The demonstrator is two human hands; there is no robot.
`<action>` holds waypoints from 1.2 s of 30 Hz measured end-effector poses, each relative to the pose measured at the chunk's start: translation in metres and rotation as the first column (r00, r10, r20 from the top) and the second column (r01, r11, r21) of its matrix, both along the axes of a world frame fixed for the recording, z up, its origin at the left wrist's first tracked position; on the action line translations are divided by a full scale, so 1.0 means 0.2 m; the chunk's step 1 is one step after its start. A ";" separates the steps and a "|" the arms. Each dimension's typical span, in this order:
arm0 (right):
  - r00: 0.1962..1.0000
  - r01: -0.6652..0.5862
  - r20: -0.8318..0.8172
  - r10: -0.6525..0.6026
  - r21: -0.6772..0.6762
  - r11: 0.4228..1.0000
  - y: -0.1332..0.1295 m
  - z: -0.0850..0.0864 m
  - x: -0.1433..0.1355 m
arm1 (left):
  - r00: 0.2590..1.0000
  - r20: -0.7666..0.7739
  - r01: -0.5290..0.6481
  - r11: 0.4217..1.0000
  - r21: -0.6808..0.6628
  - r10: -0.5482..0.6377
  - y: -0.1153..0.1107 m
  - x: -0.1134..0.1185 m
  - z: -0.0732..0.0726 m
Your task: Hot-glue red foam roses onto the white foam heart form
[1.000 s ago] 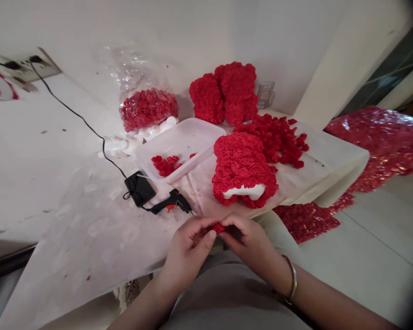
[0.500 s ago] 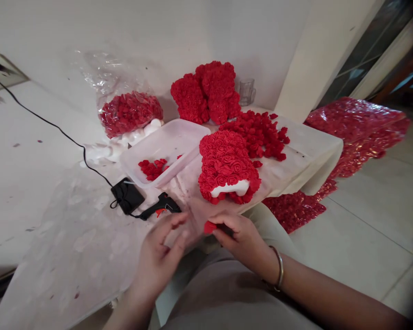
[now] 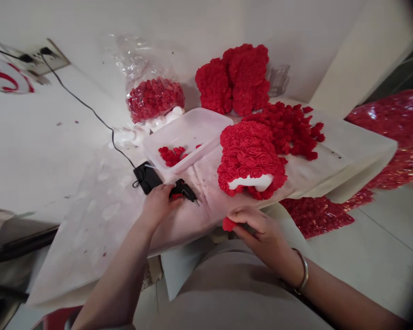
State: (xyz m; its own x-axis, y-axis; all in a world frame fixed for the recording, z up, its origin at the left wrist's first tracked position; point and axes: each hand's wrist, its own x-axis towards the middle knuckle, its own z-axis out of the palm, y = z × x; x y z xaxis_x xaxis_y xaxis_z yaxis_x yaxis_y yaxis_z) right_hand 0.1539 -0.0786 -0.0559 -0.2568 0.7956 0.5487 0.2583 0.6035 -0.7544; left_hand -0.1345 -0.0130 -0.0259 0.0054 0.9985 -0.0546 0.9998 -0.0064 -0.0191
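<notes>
My left hand point(image 3: 159, 205) is at the handle of a black glue gun point(image 3: 186, 190), its fingers wrapped round the rear part; the nozzle points right. Between the thumb and fingers of my right hand point(image 3: 256, 229) is a small red foam rose point(image 3: 229, 224). Just beyond that hand, a form covered in red roses point(image 3: 249, 158) lies on the table, with a bare white patch at its near end. Loose red roses point(image 3: 289, 130) are heaped behind it. A white plastic tray point(image 3: 206, 120) to its left holds a few more.
Against the wall stand rose-covered shapes point(image 3: 234, 80), a clear glass mug point(image 3: 279, 80) and a bag of roses point(image 3: 154, 98). A black box point(image 3: 147, 178) has a cord running to the wall socket point(image 3: 43, 58). Big red bags point(image 3: 392, 137) lie right of the table point(image 3: 358, 146).
My left hand has moved from beside my right hand to the glue gun and closed on it. The view has shifted left. My right hand still pinches the rose.
</notes>
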 end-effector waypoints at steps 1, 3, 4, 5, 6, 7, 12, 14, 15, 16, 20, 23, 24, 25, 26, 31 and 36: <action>1.000 -0.004 -0.001 0.004 0.006 1.000 0.00 0.00 0.00 | 1.000 -0.003 0.005 1.000 -0.016 -0.005 0.02 0.00 0.00; 1.000 -0.016 -0.003 0.016 0.025 1.000 0.00 0.01 0.00 | 1.000 -0.006 0.011 0.999 -0.042 -0.011 0.05 -0.01 -0.01; 1.000 -0.022 -0.004 0.023 0.037 0.999 0.00 0.01 0.00 | 1.000 -0.006 0.009 0.999 -0.052 -0.009 0.07 -0.01 -0.01; 1.000 -0.026 -0.006 0.026 0.050 0.998 0.00 0.01 0.01 | 1.000 -0.004 0.004 0.998 -0.059 -0.005 0.07 -0.02 -0.02; 1.000 -0.024 -0.008 0.025 0.064 0.998 0.00 0.02 0.01 | 1.000 0.000 -0.004 0.998 -0.064 0.004 0.07 -0.02 -0.01; 1.000 -0.017 -0.008 0.018 0.076 0.997 0.00 0.02 0.01 | 1.000 0.003 -0.016 0.998 -0.063 0.016 0.07 -0.02 -0.01; 0.999 0.039 -0.008 -0.038 0.136 0.990 0.01 0.05 0.02 | 0.993 0.024 -0.115 0.993 -0.007 0.115 -0.01 -0.02 0.07; 0.999 0.049 -0.009 -0.048 0.154 0.987 0.01 0.06 0.02 | 0.985 0.034 -0.172 0.985 0.022 0.171 -0.06 -0.01 0.12; 0.999 0.051 -0.010 -0.050 0.162 0.986 0.01 0.07 0.02 | 0.979 0.047 -0.198 0.979 0.042 0.196 -0.09 0.00 0.15; 0.999 0.051 -0.011 -0.050 0.169 0.984 0.01 0.07 0.02 | 0.974 0.076 -0.221 0.973 0.071 0.215 -0.11 0.00 0.18; 0.999 0.035 -0.025 -0.031 0.215 0.976 0.01 0.10 0.00 | 0.928 0.338 -0.247 0.940 0.237 0.159 -0.21 0.08 0.27; 0.999 0.025 -0.052 -0.011 0.276 0.961 0.01 0.12 0.00 | 0.884 0.467 -0.191 0.919 0.344 0.008 -0.26 0.15 0.30; 0.998 0.019 -0.058 -0.002 0.296 0.955 0.01 0.13 0.00 | 0.875 0.482 -0.168 0.912 0.374 -0.036 -0.27 0.17 0.30; 0.998 0.012 -0.060 0.007 0.314 0.949 0.01 0.14 0.00 | 0.869 0.489 -0.146 0.905 0.399 -0.076 -0.28 0.19 0.30; 0.998 0.004 -0.060 0.016 0.328 0.945 0.01 0.15 0.01 | 0.864 0.492 -0.127 0.899 0.420 -0.108 -0.28 0.21 0.30; 0.997 -0.019 -0.061 0.044 0.361 0.932 0.00 0.19 0.02 | 0.861 0.466 -0.070 0.858 0.508 -0.206 -0.27 0.23 0.28; 0.999 -0.006 -0.048 0.025 0.362 0.932 0.01 0.18 0.02 | 0.877 0.416 -0.032 0.834 0.550 -0.241 -0.27 0.21 0.27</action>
State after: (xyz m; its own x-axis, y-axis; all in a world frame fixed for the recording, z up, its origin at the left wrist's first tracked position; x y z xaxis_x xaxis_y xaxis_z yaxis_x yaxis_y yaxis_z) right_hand 0.1582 -0.0770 -0.0196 -0.2315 0.5372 0.8110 0.2133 0.8414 -0.4965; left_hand -0.0919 -0.0677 0.0284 -0.0008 0.8588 0.5123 0.8860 -0.2369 0.3985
